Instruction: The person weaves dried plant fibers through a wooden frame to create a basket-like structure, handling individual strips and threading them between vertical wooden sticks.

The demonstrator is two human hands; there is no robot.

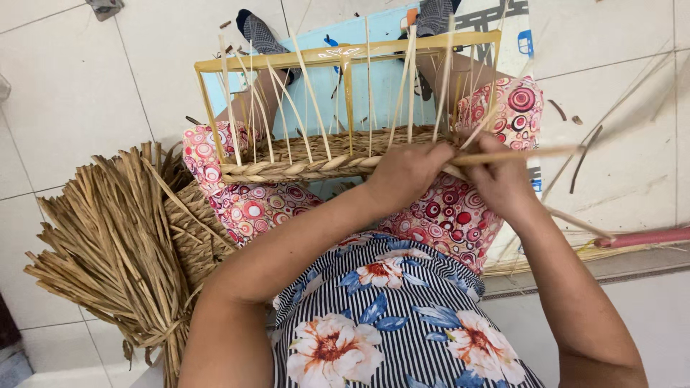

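Both our hands meet at the right end of the woven band, closed on one flat strand.

Our right hand [503, 179] pinches the pale strand [525, 154], whose long axis runs nearly level, out to the right and away from the grip. Our left hand [406, 171], fingers curled shut, presses the braided band [302, 169] just beside it, touching the weave. That band sits low on the half-woven basket frame [345, 54] resting across our lap, upright stakes [370, 86] rising behind. A bundle of dried reed [108, 237] lies well apart on the left.
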